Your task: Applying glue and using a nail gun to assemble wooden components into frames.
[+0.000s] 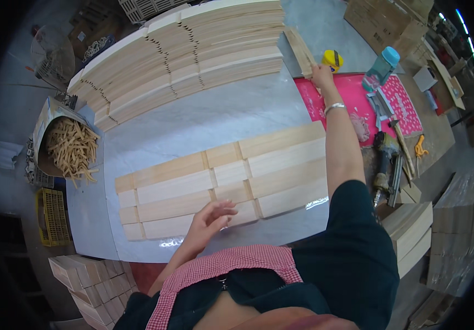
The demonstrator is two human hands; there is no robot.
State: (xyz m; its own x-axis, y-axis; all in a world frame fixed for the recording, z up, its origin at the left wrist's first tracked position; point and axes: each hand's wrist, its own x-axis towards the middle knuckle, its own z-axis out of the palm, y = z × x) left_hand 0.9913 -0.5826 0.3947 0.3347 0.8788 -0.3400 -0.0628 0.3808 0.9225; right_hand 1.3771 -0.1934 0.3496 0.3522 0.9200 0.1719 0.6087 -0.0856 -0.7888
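My left hand (210, 221) is over the near edge of a wooden panel, fingers loosely bent and thumb apart, holding nothing. The panel (187, 206) consists of several pale boards laid side by side, with narrow strips across the joints. Stretched out to the far right, my right hand (323, 77) has its fingers curled at the near end of a narrow wooden piece (299, 50). What lies within those fingers is too small to make out. A yellow and black rounded object (332, 59) sits right beside this hand.
Long stacks of pale boards (220, 44) line the table's back. At left, a sack (43, 157) holds many short wooden strips. On a pink mat (352, 104) at right are a blue bottle (381, 69) and a hammer (403, 146), near a power tool (383, 165).
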